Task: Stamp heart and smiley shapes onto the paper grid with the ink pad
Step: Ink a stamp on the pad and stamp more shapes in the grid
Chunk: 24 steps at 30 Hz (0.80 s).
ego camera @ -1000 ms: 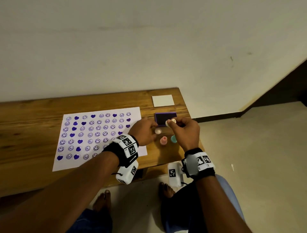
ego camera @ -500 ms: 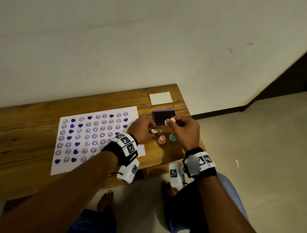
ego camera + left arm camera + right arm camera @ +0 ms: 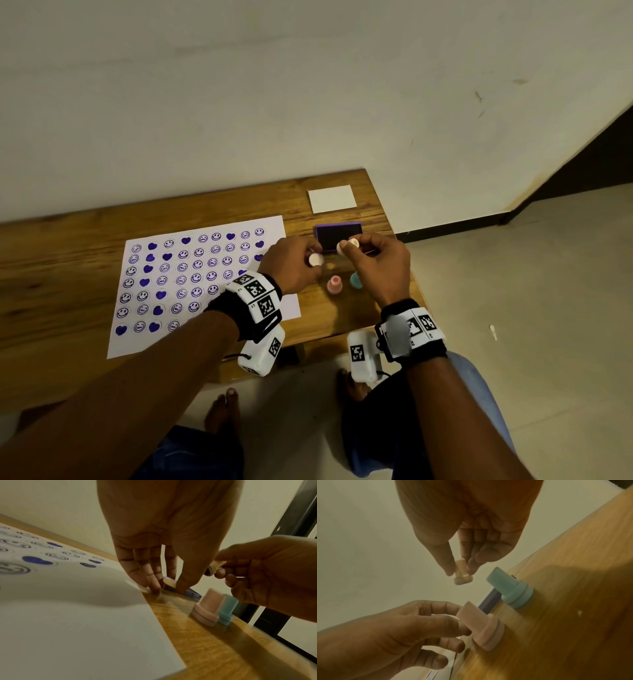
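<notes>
Holding one cream stamp in each hand beside the open ink pad.

My right hand (image 3: 376, 265) pinches a cream stamp (image 3: 462, 574) between thumb and fingertips, raised over the near edge of the ink pad (image 3: 338, 236), whose dark well is uncovered. My left hand (image 3: 291, 265) curls around a second cream stamp (image 3: 315, 259) at the pad's left side, low over the wooden table (image 3: 68, 246). The paper grid (image 3: 191, 274) lies left of the pad, printed with purple hearts and smileys. A pink stamp (image 3: 334, 284) and a teal stamp (image 3: 355, 280) stand upright between my hands. A blank white card (image 3: 332, 198) lies behind the pad. No legible writing.
</notes>
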{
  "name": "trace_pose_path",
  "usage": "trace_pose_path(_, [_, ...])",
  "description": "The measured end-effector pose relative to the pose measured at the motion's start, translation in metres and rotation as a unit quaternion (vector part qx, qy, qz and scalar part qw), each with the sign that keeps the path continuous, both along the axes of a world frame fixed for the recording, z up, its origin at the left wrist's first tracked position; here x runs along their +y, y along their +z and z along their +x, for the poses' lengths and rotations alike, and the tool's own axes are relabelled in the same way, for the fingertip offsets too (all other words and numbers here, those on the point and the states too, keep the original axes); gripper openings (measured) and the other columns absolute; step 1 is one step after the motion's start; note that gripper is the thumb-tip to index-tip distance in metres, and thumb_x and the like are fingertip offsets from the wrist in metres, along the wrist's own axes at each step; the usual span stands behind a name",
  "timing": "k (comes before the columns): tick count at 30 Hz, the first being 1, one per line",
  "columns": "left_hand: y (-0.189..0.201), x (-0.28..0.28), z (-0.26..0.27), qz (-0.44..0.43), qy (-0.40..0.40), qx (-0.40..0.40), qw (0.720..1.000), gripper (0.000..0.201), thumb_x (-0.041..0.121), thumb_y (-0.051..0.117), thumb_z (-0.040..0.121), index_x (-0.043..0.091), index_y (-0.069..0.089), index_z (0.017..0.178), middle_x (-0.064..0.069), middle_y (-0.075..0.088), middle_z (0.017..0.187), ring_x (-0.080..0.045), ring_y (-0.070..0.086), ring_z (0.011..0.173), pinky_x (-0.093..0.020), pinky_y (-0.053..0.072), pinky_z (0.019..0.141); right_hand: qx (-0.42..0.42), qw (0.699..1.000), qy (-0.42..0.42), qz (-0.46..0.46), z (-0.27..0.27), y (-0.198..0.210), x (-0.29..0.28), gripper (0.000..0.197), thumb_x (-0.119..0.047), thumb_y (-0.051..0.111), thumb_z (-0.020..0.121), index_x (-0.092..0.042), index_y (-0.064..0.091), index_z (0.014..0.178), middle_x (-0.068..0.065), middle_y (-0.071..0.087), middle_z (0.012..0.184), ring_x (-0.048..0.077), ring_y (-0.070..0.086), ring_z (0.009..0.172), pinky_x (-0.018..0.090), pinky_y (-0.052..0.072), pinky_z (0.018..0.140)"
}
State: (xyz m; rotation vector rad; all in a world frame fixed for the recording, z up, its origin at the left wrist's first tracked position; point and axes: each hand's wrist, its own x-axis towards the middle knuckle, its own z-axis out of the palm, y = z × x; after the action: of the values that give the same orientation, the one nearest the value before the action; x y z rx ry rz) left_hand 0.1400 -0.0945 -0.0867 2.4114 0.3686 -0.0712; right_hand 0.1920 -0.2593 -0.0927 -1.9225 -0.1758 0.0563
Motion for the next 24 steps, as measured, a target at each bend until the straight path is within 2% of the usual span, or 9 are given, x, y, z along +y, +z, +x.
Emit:
trace_pose_path(2, [0.002,-0.001,-0.003,-0.038,0.012,-0.024,0.999,0.04,0.02,0.076,0.073,0.021,0.067,0.112,0.001,0.07,0.102,-0.015,0.066,0.086,-0.033,0.056,0.078,0.002,1.0,0.005,0.0,-0.001,0.0,0.002,0.019,-0.029,0.081,0.081,-0.015,0.077,0.094,-0.004,0.073,0.083,0.012,0.069,0.08,0.032,0.059,0.077])
trace_pose_path(5, [0.005,-0.003,-0.009,-0.115,0.04,-0.036,0.992,0.039,0.01,0.077,0.074,0.015,0.068,0.112,0.0,0.07,0.096,-0.011,0.065,0.075,-0.02,0.052,0.069,-0.001,1.0,0.013,-0.001,-0.004,0.001,0.006,0.018,-0.03,0.082,0.081,-0.016,0.078,0.091,-0.006,0.073,0.08,0.011,0.069,0.077,0.033,0.06,0.075])
trace_pose_path(6, [0.007,-0.004,-0.01,-0.141,0.053,-0.036,0.988,0.039,0.009,0.078,0.073,0.015,0.069,0.111,0.0,0.071,0.095,-0.011,0.066,0.073,-0.019,0.053,0.068,-0.004,1.0,0.018,-0.001,-0.004,0.001,0.007,0.018,-0.031,0.082,0.081,-0.017,0.078,0.091,-0.006,0.073,0.08,0.011,0.069,0.077,0.034,0.06,0.074])
trace_pose_path(9, [0.007,-0.005,-0.014,-0.216,0.092,-0.04,0.971,0.04,0.006,0.08,0.072,0.015,0.07,0.11,-0.003,0.072,0.094,-0.018,0.071,0.077,-0.029,0.059,0.073,-0.01,0.999,0.032,-0.002,-0.007,0.002,0.008,0.017,-0.031,0.081,0.081,-0.018,0.078,0.091,-0.007,0.073,0.079,0.009,0.07,0.076,0.035,0.061,0.074])
trace_pose_path(15, [0.008,-0.008,-0.015,-0.239,0.101,-0.05,0.964,0.043,0.006,0.08,0.072,0.016,0.07,0.112,-0.002,0.075,0.089,-0.016,0.072,0.077,-0.04,0.059,0.081,-0.004,0.999,0.041,0.02,-0.008,0.003,0.008,0.013,-0.028,0.08,0.082,-0.016,0.079,0.088,-0.008,0.074,0.078,0.007,0.07,0.074,0.032,0.061,0.074])
trace_pose_path(20, [0.015,-0.012,-0.016,-0.248,0.097,-0.059,0.962,0.042,0.008,0.079,0.073,0.013,0.068,0.114,-0.004,0.075,0.087,-0.017,0.073,0.079,-0.039,0.059,0.082,0.0,0.998,0.061,0.019,-0.01,0.003,0.01,0.013,-0.029,0.08,0.082,-0.017,0.079,0.089,-0.007,0.075,0.078,0.007,0.071,0.075,0.032,0.061,0.074])
trace_pose_path(24, [0.019,-0.014,-0.016,-0.244,0.09,-0.066,0.963,0.041,0.006,0.077,0.075,0.012,0.068,0.115,-0.005,0.074,0.089,-0.018,0.072,0.08,-0.037,0.059,0.081,0.004,0.998,0.06,0.024,-0.011,0.005,0.01,0.011,-0.027,0.08,0.082,-0.018,0.078,0.088,-0.007,0.075,0.077,0.006,0.071,0.074,0.027,0.06,0.072])
